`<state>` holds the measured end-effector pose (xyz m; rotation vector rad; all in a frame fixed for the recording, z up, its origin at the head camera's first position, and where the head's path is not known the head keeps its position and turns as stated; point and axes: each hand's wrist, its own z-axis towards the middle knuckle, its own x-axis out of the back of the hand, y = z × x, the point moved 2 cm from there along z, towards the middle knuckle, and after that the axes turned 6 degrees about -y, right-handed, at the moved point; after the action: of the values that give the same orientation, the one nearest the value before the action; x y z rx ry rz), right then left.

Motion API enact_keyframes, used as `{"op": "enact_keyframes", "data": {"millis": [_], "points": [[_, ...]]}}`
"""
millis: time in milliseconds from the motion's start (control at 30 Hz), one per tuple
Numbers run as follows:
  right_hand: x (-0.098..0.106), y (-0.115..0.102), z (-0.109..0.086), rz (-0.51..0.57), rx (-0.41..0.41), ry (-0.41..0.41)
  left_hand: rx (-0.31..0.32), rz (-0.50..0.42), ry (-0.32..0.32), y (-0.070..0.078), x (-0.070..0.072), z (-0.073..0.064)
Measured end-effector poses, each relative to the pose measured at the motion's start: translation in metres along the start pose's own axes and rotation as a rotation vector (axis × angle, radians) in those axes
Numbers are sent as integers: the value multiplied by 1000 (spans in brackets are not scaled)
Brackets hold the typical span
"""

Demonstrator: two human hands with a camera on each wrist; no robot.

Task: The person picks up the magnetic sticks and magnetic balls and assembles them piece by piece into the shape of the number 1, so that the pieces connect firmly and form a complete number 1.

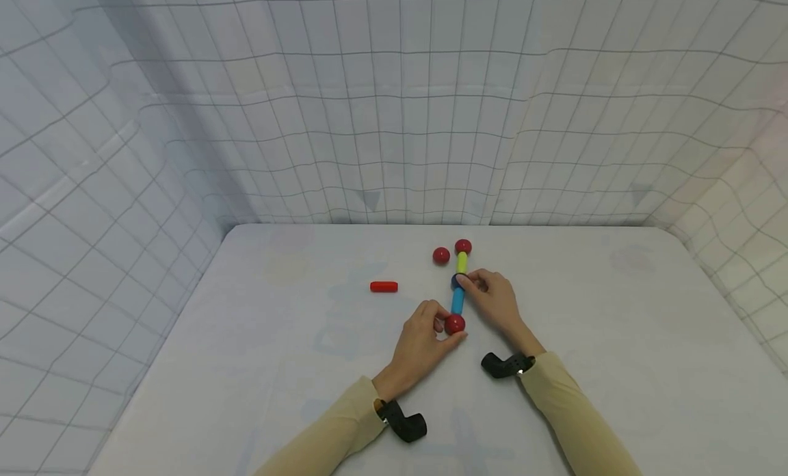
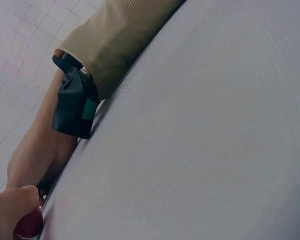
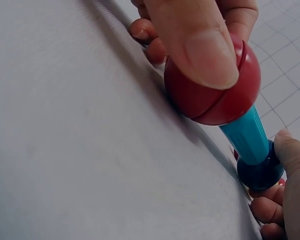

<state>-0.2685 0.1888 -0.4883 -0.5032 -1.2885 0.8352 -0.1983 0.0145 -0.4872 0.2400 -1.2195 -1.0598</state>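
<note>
A joined line of toy pieces lies on the white table: a near red ball [image 1: 455,324], a blue rod [image 1: 457,301], a dark blue ball [image 1: 455,282], a yellow-green rod [image 1: 462,262] and a far red ball [image 1: 463,246]. My left hand [image 1: 423,339] pinches the near red ball between thumb and fingers; the right wrist view shows its thumb across that red ball [image 3: 210,95]. Around the dark blue ball [image 3: 261,172], my right hand [image 1: 497,301] closes its thumb and fingers. In the left wrist view only part of the red ball [image 2: 29,223] shows.
A loose red ball [image 1: 441,256] sits left of the line's far end. Further left lies a short red rod [image 1: 384,286]. Grid-patterned white sheets [image 1: 400,120] hang behind the table and along both sides. Each wrist carries a black camera mount [image 1: 403,422].
</note>
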Motion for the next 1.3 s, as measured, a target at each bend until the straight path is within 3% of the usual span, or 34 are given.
{"op": "enact_keyframes", "data": {"millis": [467, 933, 1300], "points": [[-4, 0, 4, -27, -30, 14, 18, -26, 19, 1, 1, 2], [-4, -3, 3, -51, -55, 33, 94, -71, -2, -2, 1, 4], [-4, -4, 5, -50, -58, 40, 114, -71, -4, -2, 0, 7]]}}
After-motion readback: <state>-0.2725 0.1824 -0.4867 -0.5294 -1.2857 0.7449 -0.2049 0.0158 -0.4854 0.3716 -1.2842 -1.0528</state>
